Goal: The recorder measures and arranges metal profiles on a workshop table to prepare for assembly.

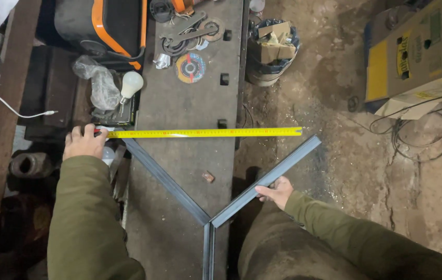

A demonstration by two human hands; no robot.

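- Here, a long dark steel workbench [179, 171] runs from twelve to six o'clock through the middle of the view, its top dull, scuffed and pierced by small square holes.
- At three o'clock lies a rough, dusty concrete floor [356, 171], cracked and stained, with black cables [418, 140] looping across it.
- At one o'clock a bucket [271, 52] lined with a black bag holds crumpled cardboard; at two o'clock stands a yellow and white cardboard box [413, 57].
- At eleven o'clock sit a black and orange machine [101, 26], a white light bulb [131, 84] and crinkled clear plastic [99, 83]; a round grinding disc [190, 68] and flat metal rings lie at twelve o'clock.
- The left hand [83, 142], at nine o'clock, is closed on the case end of a yellow tape measure [205, 133], fingers curled over it.
- The tape stretches flat and straight toward three o'clock, crossing the bench and overhanging the floor, its tip just above the far end of the right bar.
- Three grey steel bars [169, 181] with a matte, smooth finish meet in a Y shape near six o'clock on the bench.
- The right hand [278, 191], at five o'clock, pinches the right bar [283, 168] with thumb and fingers clamped on its edge.
- Both sleeves are olive green fabric.
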